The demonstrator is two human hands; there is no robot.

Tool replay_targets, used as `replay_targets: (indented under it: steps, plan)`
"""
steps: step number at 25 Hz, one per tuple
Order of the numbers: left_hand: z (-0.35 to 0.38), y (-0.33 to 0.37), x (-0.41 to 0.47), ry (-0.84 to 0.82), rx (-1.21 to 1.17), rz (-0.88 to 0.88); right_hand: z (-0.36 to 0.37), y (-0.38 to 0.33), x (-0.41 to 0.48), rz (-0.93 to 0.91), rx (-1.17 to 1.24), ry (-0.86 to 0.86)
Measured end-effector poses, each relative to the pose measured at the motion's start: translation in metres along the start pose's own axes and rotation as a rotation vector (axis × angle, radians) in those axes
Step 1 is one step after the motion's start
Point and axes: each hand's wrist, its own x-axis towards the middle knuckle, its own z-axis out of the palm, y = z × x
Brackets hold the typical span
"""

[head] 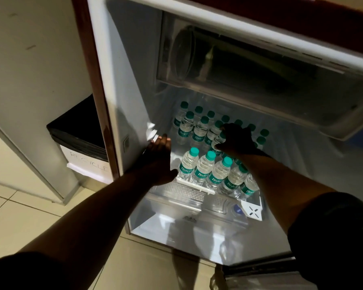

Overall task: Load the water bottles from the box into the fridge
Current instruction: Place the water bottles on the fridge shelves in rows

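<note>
Dim overall, and lit mostly from inside the fridge [132,80], with cold white light over the water bottles [201,170] and the shelf [184,189] under them. Glares hard on the inner wall [152,130] just beside the left hand [159,158]. Leaves both arms [92,216] near silhouette, the right hand [237,141] almost black against the glow. Falls off to murk in the freezer compartment [239,65], soft and hard to read. Warmer and weaker on the floor tiles [19,216]. Bends straight edges toward the corners, as wide lenses do. Loses the sleeves [333,237] at the bottom in black grain
</note>
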Motion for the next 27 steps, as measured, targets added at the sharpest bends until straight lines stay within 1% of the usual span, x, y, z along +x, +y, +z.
replay_targets:
  steps: [3, 9, 13, 16, 19, 22, 24, 27]
  plan:
    - [-0.002, 0.003, 0.002, -0.022, 0.018, -0.022, -0.009, -0.006, -0.014, -0.027, 0.032, 0.082]
    - [-0.005, 0.003, -0.015, -0.098, 0.068, -0.05, -0.031, -0.016, -0.05, -0.026, 0.129, 0.069]
    - [-0.011, 0.006, -0.04, -0.148, 0.036, -0.072, -0.047, -0.021, -0.074, -0.028, 0.133, 0.106]
    - [-0.014, 0.009, -0.066, -0.126, 0.028, -0.065, -0.049, -0.03, -0.102, -0.066, 0.234, 0.158]
    - [-0.01, 0.01, -0.101, -0.122, 0.022, -0.047, -0.038, -0.046, -0.137, -0.112, 0.244, 0.25]
    - [0.006, 0.01, -0.139, -0.114, 0.046, -0.07, -0.01, -0.061, -0.176, -0.187, 0.258, 0.291]
    - [0.022, 0.008, -0.17, -0.119, 0.047, -0.087, 0.016, -0.072, -0.207, -0.228, 0.284, 0.281]
    - [0.048, 0.0, -0.217, -0.133, 0.042, -0.11, 0.059, -0.086, -0.253, -0.252, 0.283, 0.219]
